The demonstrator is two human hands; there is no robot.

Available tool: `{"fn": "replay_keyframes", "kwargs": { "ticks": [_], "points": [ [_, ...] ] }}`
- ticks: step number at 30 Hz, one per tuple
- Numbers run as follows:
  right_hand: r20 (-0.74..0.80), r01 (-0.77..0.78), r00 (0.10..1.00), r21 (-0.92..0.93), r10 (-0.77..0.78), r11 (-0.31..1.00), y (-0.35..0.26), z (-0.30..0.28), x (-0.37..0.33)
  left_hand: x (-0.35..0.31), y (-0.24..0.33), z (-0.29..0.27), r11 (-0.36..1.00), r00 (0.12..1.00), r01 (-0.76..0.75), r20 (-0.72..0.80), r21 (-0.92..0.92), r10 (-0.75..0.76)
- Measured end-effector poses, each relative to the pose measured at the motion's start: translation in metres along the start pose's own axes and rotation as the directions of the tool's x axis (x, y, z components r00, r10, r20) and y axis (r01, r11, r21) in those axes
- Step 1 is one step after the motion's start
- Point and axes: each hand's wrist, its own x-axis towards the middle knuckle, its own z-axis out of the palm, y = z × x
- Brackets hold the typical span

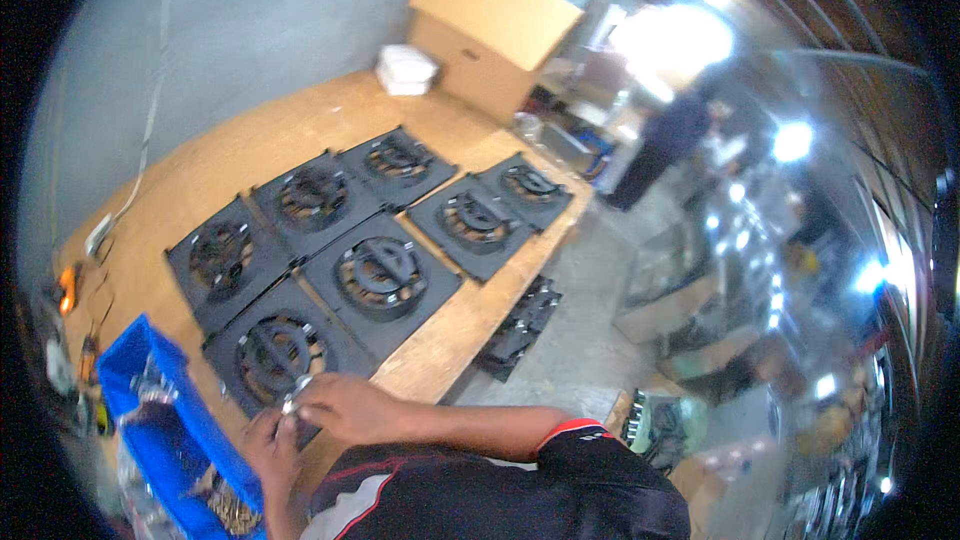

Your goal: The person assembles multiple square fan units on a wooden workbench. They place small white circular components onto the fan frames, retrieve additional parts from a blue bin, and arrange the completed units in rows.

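Both hands meet over the near edge of a black square panel with a round ringed opening. My right hand is closed, its fingertips pinching a small shiny metal piece. Just below and to the left, my left hand is closed too, thumb and fingers pressed together at the lower end of that piece. Its exact kind is too small and blurred to tell. Beside my left hand stands a long blue bin, divided into compartments that hold small metal parts.
Several more black panels lie in two rows on the wooden table. A cardboard box and a white box stand at the far end. An orange-handled tool lies far left. Beyond the table, a person stands in the aisle.
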Motion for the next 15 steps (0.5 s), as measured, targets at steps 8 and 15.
{"fn": "replay_keyframes", "kwargs": {
  "ticks": [8,15],
  "points": [
    [0.017,-0.168,0.986,0.094,0.167,0.981,-0.007,-0.010,-0.009,0.004,-0.015,0.006,1.000,1.000,-0.005,0.025,-0.006,0.005],
    [0.076,-0.214,0.975,0.108,0.207,0.971,-0.008,-0.011,-0.009,0.000,-0.010,0.006,0.999,1.000,-0.013,0.024,0.052,0.012]
  ]
}}
